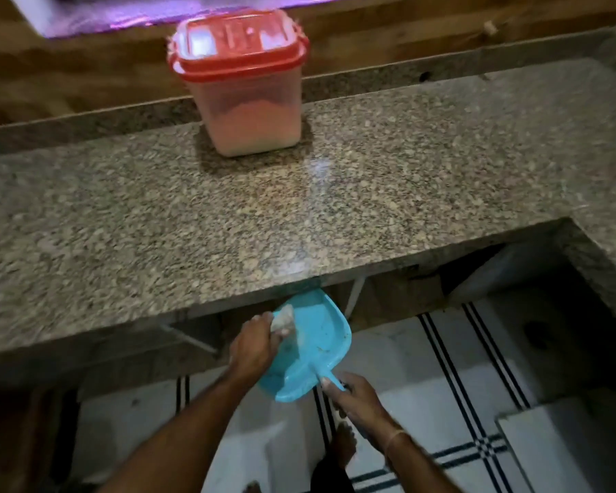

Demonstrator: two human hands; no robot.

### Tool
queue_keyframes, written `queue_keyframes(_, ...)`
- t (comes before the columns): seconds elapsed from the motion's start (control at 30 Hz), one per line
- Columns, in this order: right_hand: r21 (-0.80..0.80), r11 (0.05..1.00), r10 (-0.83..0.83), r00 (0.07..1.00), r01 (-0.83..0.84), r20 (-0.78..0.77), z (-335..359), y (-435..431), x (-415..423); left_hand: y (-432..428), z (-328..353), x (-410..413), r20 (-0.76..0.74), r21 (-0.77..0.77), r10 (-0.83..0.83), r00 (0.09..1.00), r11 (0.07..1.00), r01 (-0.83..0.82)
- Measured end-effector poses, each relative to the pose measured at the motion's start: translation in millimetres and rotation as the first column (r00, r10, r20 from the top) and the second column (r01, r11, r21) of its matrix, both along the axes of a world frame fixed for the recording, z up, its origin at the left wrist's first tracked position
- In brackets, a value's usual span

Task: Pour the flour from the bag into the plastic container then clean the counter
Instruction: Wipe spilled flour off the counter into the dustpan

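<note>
My right hand [356,400] is wrapped round the handle of the blue dustpan [320,336], holding it just below the front edge of the granite tabletop [157,215], out over the tiled floor [406,350]. My left hand [253,346] reaches into the pan, fingers curled round a pale wad [284,320] – a cloth or crumpled bag, I can't tell through the blur. The plastic container [242,101] stands well apart at the back of the tabletop, upright, its red lid [235,40] on, with flour [249,129] filling the lower part. My bare foot [345,446] shows on the floor below.
</note>
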State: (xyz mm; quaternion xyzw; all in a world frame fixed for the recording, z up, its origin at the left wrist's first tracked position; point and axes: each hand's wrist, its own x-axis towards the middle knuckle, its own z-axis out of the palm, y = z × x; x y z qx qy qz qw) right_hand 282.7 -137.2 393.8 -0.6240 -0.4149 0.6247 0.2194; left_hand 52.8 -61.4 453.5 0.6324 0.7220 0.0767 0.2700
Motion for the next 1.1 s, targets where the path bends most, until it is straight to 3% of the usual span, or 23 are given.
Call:
queue_keyframes(0.17,0.009,0.979,0.201,0.979,-0.202,0.045,16,-15,-56,-35,1,-65,0.149,0.047,0.299,0.943,0.95,-0.309)
queue_keyframes(0.33,0.019,0.92,0.389,0.919,-0.39,0.062,20,-45,-141,-126,-7,-161,0.24,-0.04,0.552,0.798,0.827,-0.56)
queue_keyframes(0.4,0.031,0.875,0.481,0.875,-0.483,0.063,20,-68,-185,-181,-11,-206,0.267,-0.084,0.678,0.685,0.724,-0.684)
queue_keyframes(0.57,0.006,0.717,0.696,0.717,-0.697,0.051,13,-143,-298,-342,-13,-297,0.301,-0.154,0.903,0.307,0.364,-0.919)
queue_keyframes(0.8,-0.037,0.434,0.9,0.431,-0.9,0.058,-12,-252,-433,-530,-35,-367,0.116,-0.175,0.987,0.109,0.128,-0.976)
queue_keyframes(1.1,-0.165,0.321,0.945,0.305,-0.932,0.118,-78,-293,-545,-584,-79,-435,0.102,-0.223,0.993,-0.059,-0.035,-0.974)
